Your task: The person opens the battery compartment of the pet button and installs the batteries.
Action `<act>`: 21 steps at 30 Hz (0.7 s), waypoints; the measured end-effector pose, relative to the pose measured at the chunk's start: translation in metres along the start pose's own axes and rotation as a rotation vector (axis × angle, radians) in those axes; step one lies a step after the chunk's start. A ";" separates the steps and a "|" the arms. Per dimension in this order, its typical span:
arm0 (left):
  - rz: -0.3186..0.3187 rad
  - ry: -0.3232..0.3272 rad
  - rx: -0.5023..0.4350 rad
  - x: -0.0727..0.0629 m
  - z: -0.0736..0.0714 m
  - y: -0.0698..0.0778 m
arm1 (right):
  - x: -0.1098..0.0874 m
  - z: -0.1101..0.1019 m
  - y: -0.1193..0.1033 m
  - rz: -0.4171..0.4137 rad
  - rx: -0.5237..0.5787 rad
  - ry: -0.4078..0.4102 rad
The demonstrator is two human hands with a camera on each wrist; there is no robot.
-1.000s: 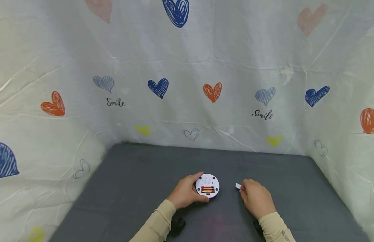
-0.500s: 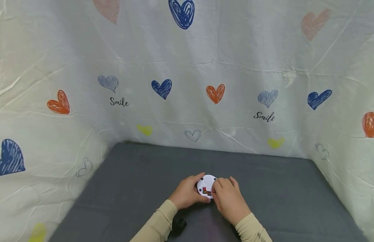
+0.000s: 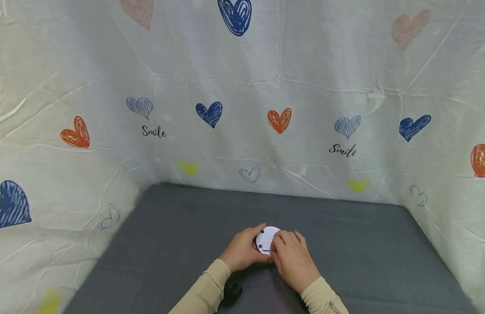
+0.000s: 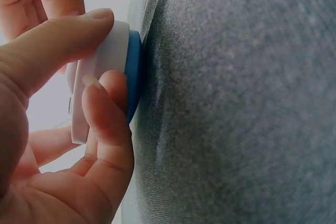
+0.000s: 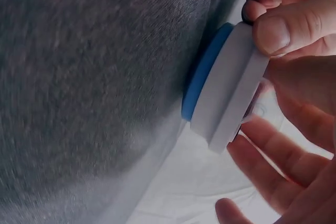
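Observation:
A round white device [image 3: 268, 234] is held bottom-up just above the grey cloth, its perforated face upward. In both wrist views its side shows, with a blue layer [image 4: 135, 69] on the cloth side. My left hand [image 3: 241, 249] grips its rim between thumb and fingers. Over the battery compartment lies a small white battery cover [image 3: 266, 246], which my right hand [image 3: 294, 261] pinches from the right. Right-hand fingers hide part of the cover and the device's right side. In the right wrist view, the left thumb [image 5: 273, 32] presses the device's rim.
A grey cloth [image 3: 364, 253] covers the table. White fabric [image 3: 242, 144] printed with hearts stands behind it and at both sides. A small black object [image 3: 233, 291] sits beside the left wrist.
My right hand has brought the battery cover leftward from beside the device onto it. The batteries, visible before, are now out of sight in the head view. The left hand keeps its grip.

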State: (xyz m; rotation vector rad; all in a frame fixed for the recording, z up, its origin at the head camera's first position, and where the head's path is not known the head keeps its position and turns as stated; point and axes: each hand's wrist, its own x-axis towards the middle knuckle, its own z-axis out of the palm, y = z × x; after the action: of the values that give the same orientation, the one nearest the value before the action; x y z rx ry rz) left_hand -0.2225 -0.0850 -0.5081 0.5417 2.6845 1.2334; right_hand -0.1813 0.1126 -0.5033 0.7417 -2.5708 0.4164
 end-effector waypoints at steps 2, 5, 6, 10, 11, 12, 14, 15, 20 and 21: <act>0.005 -0.007 -0.006 0.000 0.000 0.000 | 0.000 0.000 0.001 0.028 0.060 0.001; 0.007 -0.016 -0.014 0.000 0.000 0.000 | 0.001 0.000 0.004 0.093 0.146 0.014; 0.006 -0.020 -0.016 0.000 0.000 0.000 | 0.001 0.000 0.006 0.126 0.167 0.015; -0.005 -0.027 -0.014 0.000 -0.001 0.000 | 0.002 -0.001 0.011 0.265 0.227 -0.038; -0.007 -0.028 -0.013 0.000 0.000 0.000 | 0.002 -0.001 0.012 0.294 0.236 -0.060; -0.007 -0.028 -0.011 0.000 0.000 0.000 | 0.002 -0.002 0.013 0.317 0.247 -0.082; -0.008 -0.026 -0.008 0.000 0.000 0.000 | 0.002 -0.004 0.014 0.345 0.261 -0.116; -0.004 -0.024 -0.006 0.000 0.000 0.001 | 0.002 -0.005 0.015 0.353 0.264 -0.132; 0.007 -0.019 0.009 0.000 0.000 0.002 | 0.001 -0.007 0.017 0.387 0.285 -0.167; 0.008 -0.019 0.012 0.000 0.000 0.002 | 0.001 -0.006 0.018 0.397 0.293 -0.173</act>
State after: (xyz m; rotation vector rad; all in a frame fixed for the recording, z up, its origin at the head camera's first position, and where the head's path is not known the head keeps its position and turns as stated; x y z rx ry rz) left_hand -0.2223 -0.0836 -0.5066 0.5642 2.6787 1.2083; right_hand -0.1903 0.1289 -0.5001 0.3640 -2.8592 0.9044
